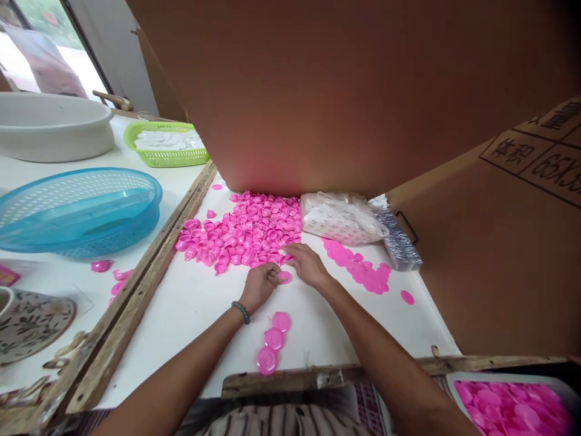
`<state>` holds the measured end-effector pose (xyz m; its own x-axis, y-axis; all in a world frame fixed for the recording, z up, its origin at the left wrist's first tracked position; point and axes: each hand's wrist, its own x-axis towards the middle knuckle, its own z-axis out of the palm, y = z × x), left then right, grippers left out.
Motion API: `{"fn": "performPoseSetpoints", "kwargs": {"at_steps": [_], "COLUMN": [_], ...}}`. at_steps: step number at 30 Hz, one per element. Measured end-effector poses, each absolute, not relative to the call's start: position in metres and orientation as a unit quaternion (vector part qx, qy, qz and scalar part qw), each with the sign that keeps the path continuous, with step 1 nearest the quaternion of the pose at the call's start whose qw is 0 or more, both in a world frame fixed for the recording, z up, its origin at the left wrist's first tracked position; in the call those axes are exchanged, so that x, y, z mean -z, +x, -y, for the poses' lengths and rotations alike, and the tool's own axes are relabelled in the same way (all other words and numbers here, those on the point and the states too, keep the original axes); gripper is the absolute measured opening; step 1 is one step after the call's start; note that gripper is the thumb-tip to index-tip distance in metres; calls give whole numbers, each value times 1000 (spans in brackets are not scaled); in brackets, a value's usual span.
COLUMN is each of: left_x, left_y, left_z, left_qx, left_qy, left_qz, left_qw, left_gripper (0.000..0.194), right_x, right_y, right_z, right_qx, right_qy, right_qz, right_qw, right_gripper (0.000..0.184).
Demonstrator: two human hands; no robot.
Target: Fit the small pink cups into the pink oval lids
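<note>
My left hand (pixel 259 284), with a beaded bracelet at the wrist, pinches the edge of a flat pink disc (pixel 285 278) just above the white table. Beside it my right hand (pixel 308 264) reaches to the near edge of a heap of small pink toy cups (pixel 258 227); its fingers close around a pink cup (pixel 287 258), partly hidden by them. Nearer my body, three round pink pieces like saucers (pixel 274 339) lie in a slanting row. More flat pink discs (pixel 356 265) are spread to the right of my hands, with a single one farther right.
A large cardboard box (pixel 345 103) rises behind the heap. Before it lie a clear plastic bag (pixel 340 218) and wrapped dark packs (pixel 402 242). Wooden strips (pixel 149 284) edge the table. Leftward are a blue basket (pixel 154 194), green basket (pixel 177 158), grey basin (pixel 54 136) and patterned mug (pixel 40 321).
</note>
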<state>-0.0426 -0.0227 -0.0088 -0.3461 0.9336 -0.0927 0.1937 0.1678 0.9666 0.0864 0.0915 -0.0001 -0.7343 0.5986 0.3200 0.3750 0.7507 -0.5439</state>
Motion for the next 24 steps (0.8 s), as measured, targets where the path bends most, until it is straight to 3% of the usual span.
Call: {"fn": "performPoseSetpoints", "kwargs": {"at_steps": [4, 8, 11, 14, 16, 20, 24], "left_x": [4, 5, 8, 10, 12, 14, 17], "left_y": [-41, -40, -40, -39, -36, -32, -30], "left_z": [21, 21, 27, 33, 35, 34, 34], "left_qx": [-430, -363, -325, -311, -309, -305, -325], "left_qy": [396, 482, 538, 576, 592, 596, 592], "left_qz": [-681, -720, -739, -725, -713, -714, -706], "left_qw": [441, 343, 243, 216, 214, 206, 212], "left_gripper": [24, 8, 25, 40, 39, 32, 33], "right_x": [0, 0, 0, 4, 9, 18, 17], "right_y": [82, 104, 128, 143, 145, 136, 124], "right_z": [-102, -92, -81, -72, -67, -59, -47], "right_qx": [-211, -261, -249, -223, -229, -234, -202], "right_qy": [-299, -406, -438, -391, -356, -326, -261], "right_qz": [918, 865, 848, 871, 885, 884, 907], "right_qw": [151, 134, 167, 195, 193, 239, 261], "right_gripper": [18, 24, 25, 15, 9, 23, 17]}}
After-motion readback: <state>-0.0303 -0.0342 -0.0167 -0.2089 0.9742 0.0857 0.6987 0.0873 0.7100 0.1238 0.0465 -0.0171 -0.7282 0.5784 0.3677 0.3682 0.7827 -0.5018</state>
